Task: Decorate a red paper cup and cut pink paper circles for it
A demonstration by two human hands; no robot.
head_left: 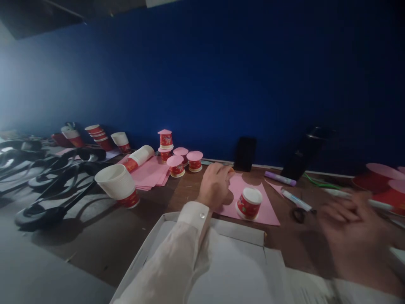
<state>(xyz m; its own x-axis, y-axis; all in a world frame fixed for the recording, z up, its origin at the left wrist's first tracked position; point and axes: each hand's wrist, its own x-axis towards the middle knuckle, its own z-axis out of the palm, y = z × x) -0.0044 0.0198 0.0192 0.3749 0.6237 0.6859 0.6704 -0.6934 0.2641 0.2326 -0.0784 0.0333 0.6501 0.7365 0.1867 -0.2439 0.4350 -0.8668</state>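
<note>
Pink sheet (236, 192), lying near centre, bore one red-and-white paper cup (249, 203), perhaps as a weight. Left hand (216, 185) bent over its left side, presumably steadying it, fingers bunched, contents hidden; right hand (349, 219), at right, blurred, finger spread indeterminable.

Left hand (215, 186) curled, knuckles up, right hand (351, 223) bent, blurred

Black headphones (41, 218) lay heaped at the left of the bench (186, 193); a dark rectangular slab (245, 154) stood upright before a deep blue partition (202, 84), a green cord (325, 185) farther right.
</note>
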